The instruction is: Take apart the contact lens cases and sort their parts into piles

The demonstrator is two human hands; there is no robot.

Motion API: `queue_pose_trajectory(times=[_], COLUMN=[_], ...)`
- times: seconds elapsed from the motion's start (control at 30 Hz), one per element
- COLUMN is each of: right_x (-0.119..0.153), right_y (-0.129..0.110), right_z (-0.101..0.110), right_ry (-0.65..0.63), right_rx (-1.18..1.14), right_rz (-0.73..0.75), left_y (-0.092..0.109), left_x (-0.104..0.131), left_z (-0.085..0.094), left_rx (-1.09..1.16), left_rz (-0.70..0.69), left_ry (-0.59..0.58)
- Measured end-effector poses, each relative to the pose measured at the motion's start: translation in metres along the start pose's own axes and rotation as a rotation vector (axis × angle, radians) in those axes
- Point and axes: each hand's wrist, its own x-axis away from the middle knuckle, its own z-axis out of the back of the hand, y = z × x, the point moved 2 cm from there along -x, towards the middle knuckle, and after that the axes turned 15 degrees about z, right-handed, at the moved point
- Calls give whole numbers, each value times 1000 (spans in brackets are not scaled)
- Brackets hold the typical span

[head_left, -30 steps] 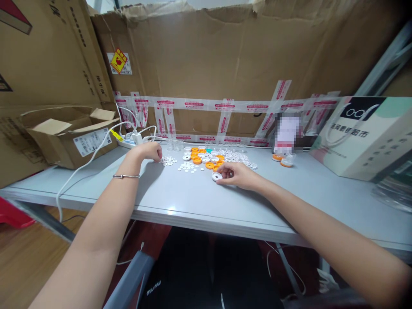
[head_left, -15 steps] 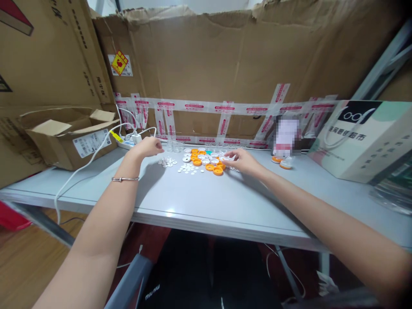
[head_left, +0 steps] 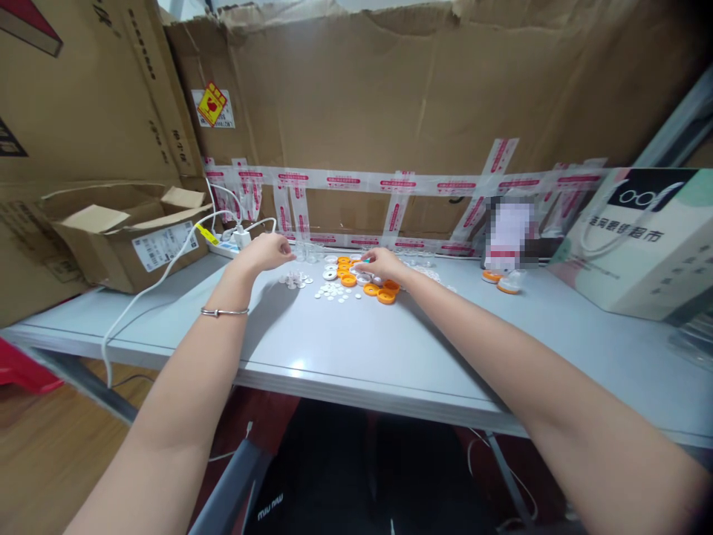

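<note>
Above the small white stemmed pieces (head_left: pixel 295 280), my left hand (head_left: pixel 271 253) is closed with its fingertips drawn together. Whatever it may hold is too small to make out. My right hand (head_left: pixel 385 266) reaches into the pile of round caps, thumb and fingers pinched together; a small green piece (head_left: pixel 365 260) shows at its fingertips, and I cannot tell whether it is gripped. Orange caps (head_left: pixel 386 296) and white caps (head_left: pixel 330 274) lie around this hand, partly covered by it. Small white discs (head_left: pixel 338 292) are scattered in front of the caps.
Clear plastic pieces (head_left: pixel 306 253) stand behind the caps. At left are an open cardboard box (head_left: pixel 119 253) and a charger (head_left: pixel 241 237) with white cables. Rightward, clear domes with orange bases (head_left: pixel 509 283), a blurred phone-like object (head_left: pixel 508 232) and a paper bag (head_left: pixel 629 245) stand on the table.
My right hand has moved left across the caps to the green piece, its fingers closing together. My left hand stays near the white stemmed pieces. The view has shifted slightly.
</note>
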Motion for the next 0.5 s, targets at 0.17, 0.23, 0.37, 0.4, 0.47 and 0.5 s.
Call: queue_pose_trajectory(times=[0.17,0.23,0.37,0.4,0.47,0.5], right_x=[16,30,67,76,91,97], right_y=[-9,-12,-17,-19,-26,-32], right_z=[28,43,56,54,45,38], right_ry=[80,98,76,54,-8,-43], right_rx=[-101,-132,-208,-235,-297,-338], right_rz=[43,63,84,85,87,86], left_y=[4,11,35,40,50,53], left_x=[4,7,17,20,25,28], left_z=[3,4,-3,-6,-12,-14], left_rx=[20,56,187,191,148,115], left_rz=[-10,-56,-297,-353,-418,-432], left_ry=[58,100,-27,-102,-226,-258])
